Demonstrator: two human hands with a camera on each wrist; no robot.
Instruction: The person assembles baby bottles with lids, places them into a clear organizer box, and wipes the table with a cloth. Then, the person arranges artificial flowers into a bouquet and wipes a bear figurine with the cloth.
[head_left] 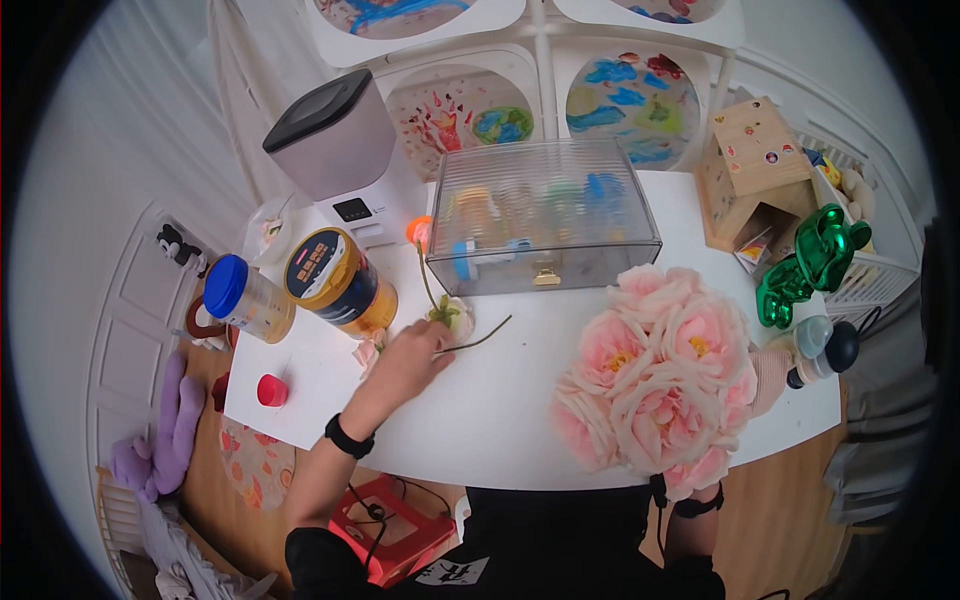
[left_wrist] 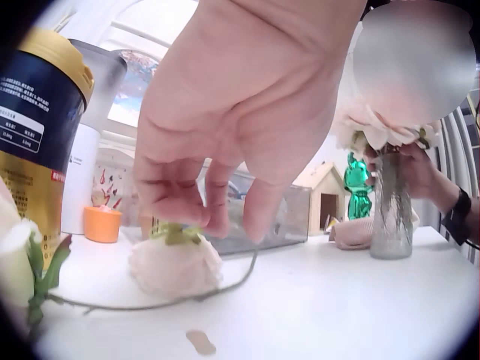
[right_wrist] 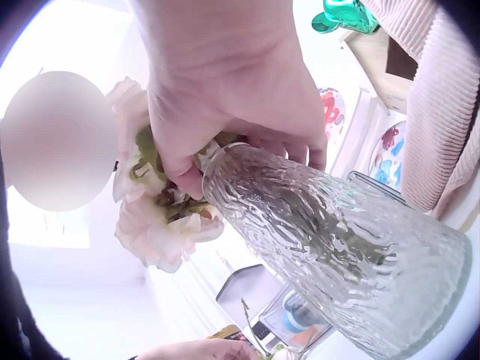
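Observation:
A pale rose (left_wrist: 176, 264) lies head down on the white table, its green base under my left hand (head_left: 405, 362). The left fingertips (left_wrist: 214, 221) reach right at that base, and a gap shows between thumb and forefinger. Beside the thumb tip runs a thin curved stem (head_left: 482, 340). My right hand (right_wrist: 232, 97) grips the neck of a ridged clear glass vase (right_wrist: 330, 240), where the flower stems enter. Large pink flowers (head_left: 670, 375) top the vase and hide this hand in the head view. Upright on the table, the vase shows in the left wrist view.
Left of my left hand stand a gold-lidded tub (head_left: 340, 285) and a blue-lidded jar (head_left: 245, 298). A red cup (head_left: 271, 390) is near the left edge. Behind is a clear display box (head_left: 545, 220). A green shiny figure (head_left: 808, 265) and a wooden house (head_left: 755, 170) stand at right.

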